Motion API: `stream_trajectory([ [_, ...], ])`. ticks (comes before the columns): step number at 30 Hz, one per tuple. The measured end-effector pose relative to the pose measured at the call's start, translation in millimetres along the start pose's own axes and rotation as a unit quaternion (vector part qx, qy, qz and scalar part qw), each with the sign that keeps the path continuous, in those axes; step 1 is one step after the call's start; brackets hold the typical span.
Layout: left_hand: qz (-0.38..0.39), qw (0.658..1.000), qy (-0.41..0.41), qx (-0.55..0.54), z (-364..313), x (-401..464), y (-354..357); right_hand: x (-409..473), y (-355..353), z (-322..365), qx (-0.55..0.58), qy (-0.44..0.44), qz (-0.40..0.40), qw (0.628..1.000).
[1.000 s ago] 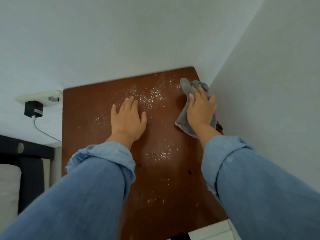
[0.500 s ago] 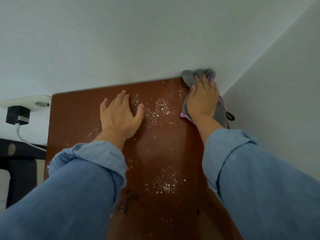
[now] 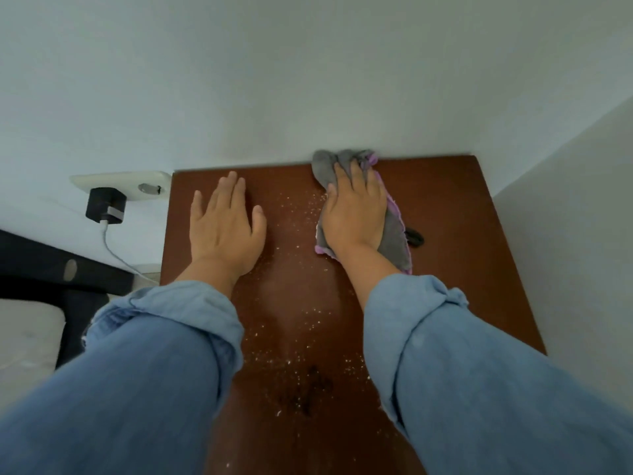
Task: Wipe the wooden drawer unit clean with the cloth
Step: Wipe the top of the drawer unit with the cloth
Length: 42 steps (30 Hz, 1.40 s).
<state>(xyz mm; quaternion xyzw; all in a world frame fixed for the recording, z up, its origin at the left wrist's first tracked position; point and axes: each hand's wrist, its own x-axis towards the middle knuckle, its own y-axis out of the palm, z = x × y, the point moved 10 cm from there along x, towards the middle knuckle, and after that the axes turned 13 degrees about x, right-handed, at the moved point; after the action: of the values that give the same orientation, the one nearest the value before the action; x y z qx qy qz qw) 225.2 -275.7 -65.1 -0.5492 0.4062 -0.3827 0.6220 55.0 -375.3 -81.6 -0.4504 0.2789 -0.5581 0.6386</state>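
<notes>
Charger sits plugged in at far left. Left hand lies flat on the drawer unit, fingers straight, holding nothing. White specks litter the middle (wiping looks mid-course). Right hand presses the cloth by the back edge, fingers nearly straight. The next stroke should sweep through the specks. No drawers show.

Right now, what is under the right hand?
The grey cloth with purple edging lies under the right hand, pressed onto the top of the wooden drawer unit. Whatever lies beneath the cloth is covered.
</notes>
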Motion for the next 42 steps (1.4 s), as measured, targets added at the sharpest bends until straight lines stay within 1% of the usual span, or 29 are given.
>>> stream_trajectory([
  [4, 0.027, 0.999, -0.041, -0.008, 53.1, -14.7, 15.1, -12.4, 15.9, 38.5, 0.013, 0.009, -0.003, 1.0],
  [5, 0.026, 0.998, -0.053, -0.012, 69.9, -19.1, 16.7, -15.4, 21.3, 53.7, 0.016, 0.008, -0.006, 1.0],
  [6, 0.029, 0.998, -0.055, -0.018, 69.7, -19.7, 18.5, -16.1, 19.8, 56.0, 0.015, 0.009, -0.01, 1.0],
  [8, 0.014, 0.998, -0.053, -0.042, 90.5, -20.8, 16.3, -19.8, 30.2, 87.0, 0.024, -0.002, -0.019, 1.0],
  [9, 0.006, 0.997, -0.047, -0.064, 85.4, -17.9, 12.0, -17.4, 27.9, 88.1, 0.037, -0.001, -0.027, 0.999],
  [11, -0.01, 0.99, -0.057, -0.129, 102.7, -15.3, 10.8, -17.9, 39.4, 109.1, 0.057, -0.007, -0.041, 0.997],
  [15, -0.061, 0.962, -0.053, -0.262, 110.2, -24.4, 8.1, -23.3, 58.3, 126.0, 0.047, -0.032, -0.025, 0.998],
  [17, -0.083, 0.938, -0.096, -0.322, 136.6, -34.8, 15.3, -28.1, 66.0, 144.5, 0.053, -0.032, -0.029, 0.998],
  [18, -0.082, 0.927, -0.119, -0.347, 140.0, -36.3, 19.4, -25.0, 65.1, 143.9, 0.053, -0.025, -0.029, 0.998],
  [20, -0.061, 0.901, -0.147, -0.403, 153.1, -40.9, 31.8, -25.3, 73.9, 156.0, 0.038, -0.03, -0.023, 0.999],
  [22, -0.023, 0.873, -0.166, -0.457, 150.7, -42.4, 46.5, -25.7, 78.8, 162.1, 0.028, -0.041, -0.015, 0.999],
  [23, -0.011, 0.852, -0.187, -0.489, 154.7, -46.0, 52.1, -29.3, 83.6, 169.5, 0.027, -0.051, -0.01, 0.998],
  [25, 0.006, 0.794, -0.219, -0.567, 154.4, -48.9, 61.7, -34.2, 87.5, 181.7, 0.027, -0.073, 0.002, 0.997],
  [28, 0.036, 0.733, -0.243, -0.634, 154.2, -54.2, 70.2, -39.9, 90.4, 201.4, 0.037, -0.095, 0.014, 0.995],
  [31, 0.057, 0.669, -0.274, -0.689, 155.1, -59.4, 68.6, -42.1, 97.0, 228.7, 0.057, -0.135, 0.033, 0.989],
  [33, 0.042, 0.631, -0.3, -0.714, 161.1, -66.5, 68.1, -50.7, 95.5, 252.8, 0.108, -0.173, 0.03, 0.978],
  [35, 0.033, 0.612, -0.339, -0.714, 168.2, -87.6, 83.8, -68.1, 91.0, 265.5, 0.194, -0.165, 0.016, 0.967],
  [37, 0.038, 0.605, -0.365, -0.707, 170.7, -111.3, 96.0, -81.5, 99.0, 270.1, 0.252, -0.112, 0.058, 0.959],
  [39, 0.055, 0.594, -0.368, -0.713, 166.0, -129.2, 107.6, -86.0, 108.9, 268.9, 0.289, -0.04, 0.111, 0.95],
  [42, 0.07, 0.607, -0.358, -0.706, 164.1, -141.4, 102.0, -82.1, 97.6, 266.8, 0.35, 0.034, 0.141, 0.926],
])
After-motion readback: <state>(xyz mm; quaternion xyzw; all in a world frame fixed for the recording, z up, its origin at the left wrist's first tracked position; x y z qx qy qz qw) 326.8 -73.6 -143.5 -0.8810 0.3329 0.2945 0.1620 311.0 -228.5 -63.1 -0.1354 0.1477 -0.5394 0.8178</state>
